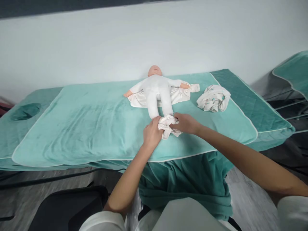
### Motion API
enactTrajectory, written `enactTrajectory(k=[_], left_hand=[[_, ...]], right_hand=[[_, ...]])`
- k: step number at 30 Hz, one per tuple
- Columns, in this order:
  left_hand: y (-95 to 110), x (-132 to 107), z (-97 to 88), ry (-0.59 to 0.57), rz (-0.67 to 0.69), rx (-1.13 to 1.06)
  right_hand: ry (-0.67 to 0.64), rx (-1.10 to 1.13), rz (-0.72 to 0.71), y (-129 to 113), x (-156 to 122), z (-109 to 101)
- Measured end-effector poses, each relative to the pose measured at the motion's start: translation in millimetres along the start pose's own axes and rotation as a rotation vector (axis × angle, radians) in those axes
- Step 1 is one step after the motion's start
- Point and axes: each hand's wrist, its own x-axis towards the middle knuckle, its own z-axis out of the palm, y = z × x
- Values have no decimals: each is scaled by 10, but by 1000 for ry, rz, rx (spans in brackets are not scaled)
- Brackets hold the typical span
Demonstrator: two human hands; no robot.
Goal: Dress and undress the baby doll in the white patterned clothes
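Note:
A baby doll (155,88) with a white cloth body lies on its back, head toward the wall. Spread beneath its trunk and arms is a white garment (179,95). At the doll's feet, my left hand (152,132) and my right hand (186,123) grip a bunched white baby garment (166,123) with a small print, one at each side. The garment is gathered around or right against the foot ends; its exact kind and whether the feet are inside cannot be made out. The fingers of both hands are closed on the cloth and partly hidden.
A crumpled white cloth (214,98) with green print lies right of the doll. The bed has a turquoise cover (84,128) and a face hole (26,111) at left. A black chair (72,208) stands below the near edge; a white wall (96,45) rises behind.

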Motion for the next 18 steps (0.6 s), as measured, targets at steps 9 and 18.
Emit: enactTrajectory(k=[9,18], left_hand=[[-71,-1,-573,-318,-30,-615],[405,489,-1642,-621,185,-281]], right_hand=[[-180,295,-120,-95,-191,-330],[-217,389,-340,-273,-221,-1333]])
